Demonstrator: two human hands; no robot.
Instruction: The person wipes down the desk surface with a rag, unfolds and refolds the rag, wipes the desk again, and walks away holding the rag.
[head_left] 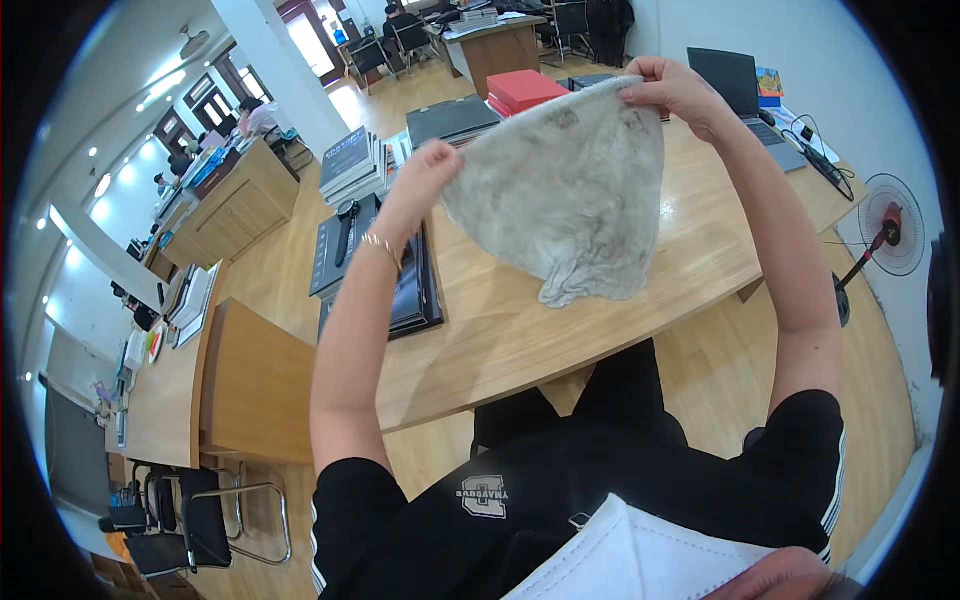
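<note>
A greyish-white cleaning cloth (570, 170) with dark stains is stretched between my two hands above the wooden desk (480, 350). My left hand (428, 172) is closed on its left upper corner. The right upper corner is pinched by my right hand (672, 92), held higher and farther to the right. The cloth's lower end hangs bunched and wrinkled close to the desktop; I cannot tell if it touches. Behind the cloth, a red box (524, 90) is partly covered.
Black boxes or folders (412, 290) and a stack of books (350, 165) line the desk's left side. At the back right are an open laptop (728, 85) and cables (825, 165). A fan (888, 225) stands beyond the right end. Another desk (250, 380) is at left.
</note>
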